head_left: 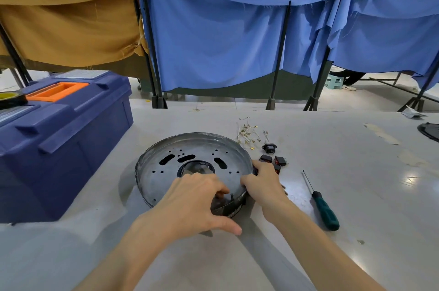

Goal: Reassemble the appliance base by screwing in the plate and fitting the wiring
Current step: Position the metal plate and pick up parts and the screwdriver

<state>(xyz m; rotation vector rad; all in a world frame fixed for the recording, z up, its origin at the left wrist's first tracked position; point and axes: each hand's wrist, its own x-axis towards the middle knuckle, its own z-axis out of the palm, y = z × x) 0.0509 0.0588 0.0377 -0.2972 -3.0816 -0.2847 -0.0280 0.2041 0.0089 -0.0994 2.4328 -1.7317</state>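
Observation:
A round grey metal appliance base point(166, 172) with slots and holes lies on the table in front of me. My left hand point(192, 202) rests over its near rim, fingers curled down onto the plate and thumb stretched along the outer edge. My right hand point(261, 181) grips the right rim with curled fingers. A small upright screw point(232, 196) stands on the plate between my hands. What my left fingertips hold is hidden. A bundle of thin wires point(247, 135), a black socket point(269, 147) and red-black switches point(280, 160) lie right of the base.
A green-handled screwdriver point(324, 208) lies right of my right arm. A blue toolbox point(59, 138) with an orange handle stands at the left. A dark round part point(430, 132) sits at the table's right edge. Blue and tan cloth screens hang behind the table.

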